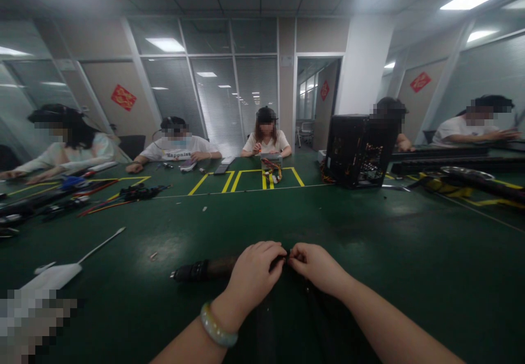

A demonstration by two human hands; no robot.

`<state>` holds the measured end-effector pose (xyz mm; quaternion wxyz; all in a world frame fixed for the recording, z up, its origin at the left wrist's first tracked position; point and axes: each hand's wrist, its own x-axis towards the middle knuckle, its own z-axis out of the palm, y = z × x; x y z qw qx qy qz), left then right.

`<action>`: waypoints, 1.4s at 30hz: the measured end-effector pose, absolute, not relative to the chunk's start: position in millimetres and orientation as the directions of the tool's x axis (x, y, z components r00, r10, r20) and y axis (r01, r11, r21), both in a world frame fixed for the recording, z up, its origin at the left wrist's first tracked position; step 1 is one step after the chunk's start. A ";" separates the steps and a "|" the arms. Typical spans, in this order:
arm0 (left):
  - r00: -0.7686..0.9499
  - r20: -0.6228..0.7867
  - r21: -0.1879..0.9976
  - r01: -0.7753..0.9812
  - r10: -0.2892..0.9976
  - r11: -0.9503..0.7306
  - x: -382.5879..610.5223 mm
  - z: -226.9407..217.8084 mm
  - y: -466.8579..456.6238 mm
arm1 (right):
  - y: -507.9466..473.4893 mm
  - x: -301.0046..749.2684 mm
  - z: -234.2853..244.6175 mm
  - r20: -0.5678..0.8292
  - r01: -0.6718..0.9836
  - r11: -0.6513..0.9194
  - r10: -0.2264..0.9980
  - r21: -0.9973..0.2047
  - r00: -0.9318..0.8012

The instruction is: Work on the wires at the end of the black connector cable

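Note:
A dark electric screwdriver [219, 268] lies on the green table, its metal tip pointing left. My left hand [258, 268], with a bangle at the wrist, is closed around the tool's rear end. Just to the right, my right hand [315, 265] has its thumb and fingers pinched on a small black piece at that end, apparently the cord's plug. The two hands' fingertips almost meet, and they hide most of the joint. Dark cord-like shapes run toward me below my right hand, too dim to make out clearly.
A white object with a thin cable [100, 246] lies at left. Dark cables and tools [139, 191] are beyond it. A black computer case [355, 150] stands at back right. A power supply with wires [271, 164] is before a seated person [266, 139]; other people sit around the table.

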<state>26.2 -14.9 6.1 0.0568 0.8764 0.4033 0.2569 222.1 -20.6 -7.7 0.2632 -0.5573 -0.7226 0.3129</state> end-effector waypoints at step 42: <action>0.549 0.489 0.260 0.650 0.677 -0.714 23.0 -0.2 -8.0 | -16.1 225.6 -14.4 0.020 0.654 0.190 0.966 -0.732 -0.258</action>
